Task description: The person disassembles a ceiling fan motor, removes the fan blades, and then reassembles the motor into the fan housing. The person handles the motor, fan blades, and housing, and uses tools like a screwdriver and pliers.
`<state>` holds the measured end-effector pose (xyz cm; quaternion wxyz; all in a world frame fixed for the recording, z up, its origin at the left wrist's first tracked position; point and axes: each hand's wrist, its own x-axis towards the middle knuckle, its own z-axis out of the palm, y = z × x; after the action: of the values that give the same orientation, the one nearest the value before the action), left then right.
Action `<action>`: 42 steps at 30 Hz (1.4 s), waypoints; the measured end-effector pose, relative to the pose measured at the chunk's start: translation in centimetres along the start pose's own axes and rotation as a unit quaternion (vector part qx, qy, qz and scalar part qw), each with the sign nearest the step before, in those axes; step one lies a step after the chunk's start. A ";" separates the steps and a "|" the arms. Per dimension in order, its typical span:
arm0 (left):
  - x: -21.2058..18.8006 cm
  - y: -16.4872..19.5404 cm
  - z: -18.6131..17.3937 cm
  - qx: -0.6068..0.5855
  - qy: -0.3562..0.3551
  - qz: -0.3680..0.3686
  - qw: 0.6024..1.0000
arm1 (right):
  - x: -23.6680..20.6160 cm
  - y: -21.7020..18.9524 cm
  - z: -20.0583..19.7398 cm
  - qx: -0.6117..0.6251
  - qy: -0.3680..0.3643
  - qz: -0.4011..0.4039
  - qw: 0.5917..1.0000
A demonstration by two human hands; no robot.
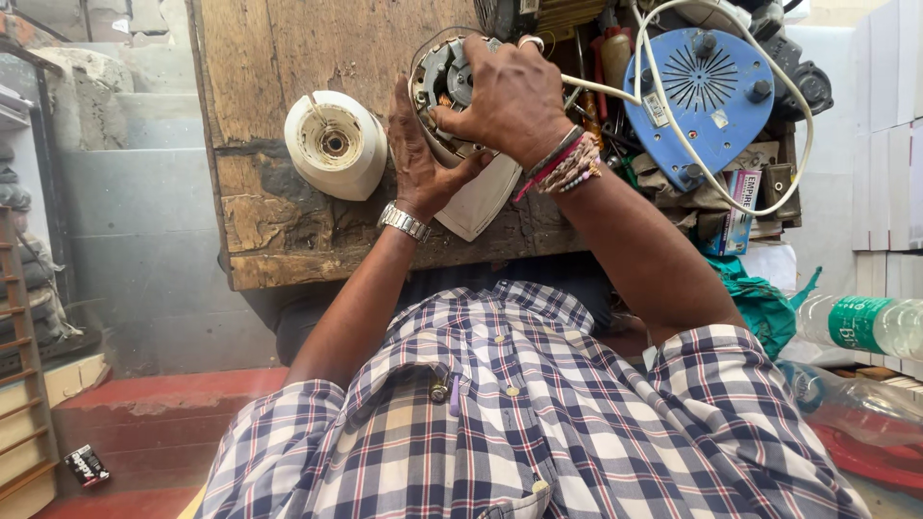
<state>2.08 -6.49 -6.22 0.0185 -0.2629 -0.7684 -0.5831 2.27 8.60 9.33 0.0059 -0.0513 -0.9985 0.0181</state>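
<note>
Gripping the opened appliance [460, 144] on the wooden bench [260, 192], left hand [418, 163] cups its side, right hand [510, 101] clasps the top; white cover [335, 144] already off, lying left; internals exposed, reassembly outstanding

Small flat box [738, 210], blue/pink/white, stood on edge at worktop's right end, below blue appliance base w/ pale rectangular sticker [657, 110]. Clear plastic bottle [865, 327] w/ green label lay far right. Small black-red packet [87, 465] lay on red floor, bottom left.
</note>
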 end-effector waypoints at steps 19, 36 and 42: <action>0.3 0.3 -0.6 0.051 0.008 0.020 0.998 | 0.4 0.6 -0.7 0.044 -0.003 0.017 0.999; 0.3 0.1 -0.7 0.059 0.020 0.048 0.997 | 1.4 0.6 -0.3 0.040 -0.050 0.016 0.998; 0.4 0.3 -1.1 0.043 0.011 0.027 0.999 | 1.1 0.7 0.4 0.036 -0.011 -0.034 0.999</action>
<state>1.51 -7.27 -5.47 0.0546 -0.2761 -0.7852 -0.5516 1.25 9.42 8.94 -0.0029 -0.0168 -0.9984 0.0542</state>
